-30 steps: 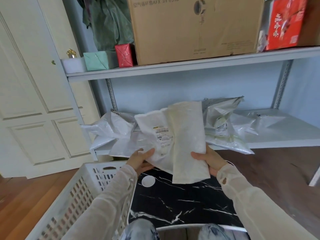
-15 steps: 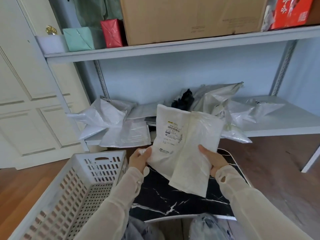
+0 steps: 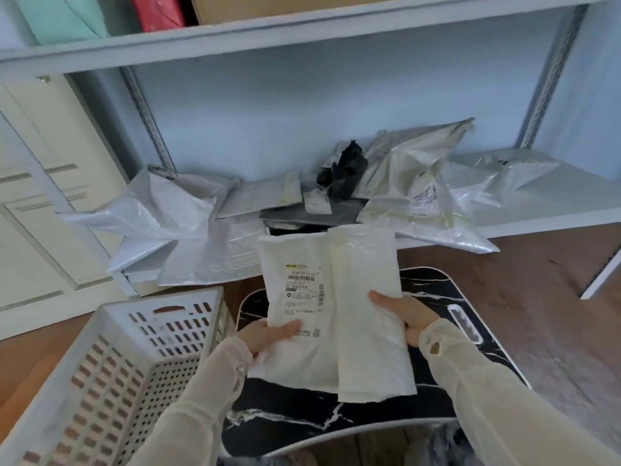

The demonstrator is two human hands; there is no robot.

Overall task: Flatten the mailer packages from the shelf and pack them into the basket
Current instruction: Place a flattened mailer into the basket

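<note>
- Two hands share one white mailer [image 3: 336,307], held in the air over the black marbled board [image 3: 437,415], in front of the lower shelf [image 3: 571,196] and just right of the basket [image 3: 168,295]
- My left hand [image 3: 265,334] pinches the lower left edge, with the thumb on top across the bottom of the printed label [image 3: 302,290]
- My right hand [image 3: 406,314] grips the right edge, thumb lying over the folded part; its other fingers are hidden behind
- The mailer looks like thin, soft plastic film, creased and drooping at the bottom corners, so I judge it light, limp and a little slippery, with little or nothing inside
- A long fold lays the right part over the rest, and I expect it to spring open unless pressed
- The best hold, I think, is at opposite edges to pull it taut, then flat palms on the board to smooth it
- Several crumpled grey and white mailers [image 3: 413,193] lie heaped on the shelf, likely just as floppy
</note>
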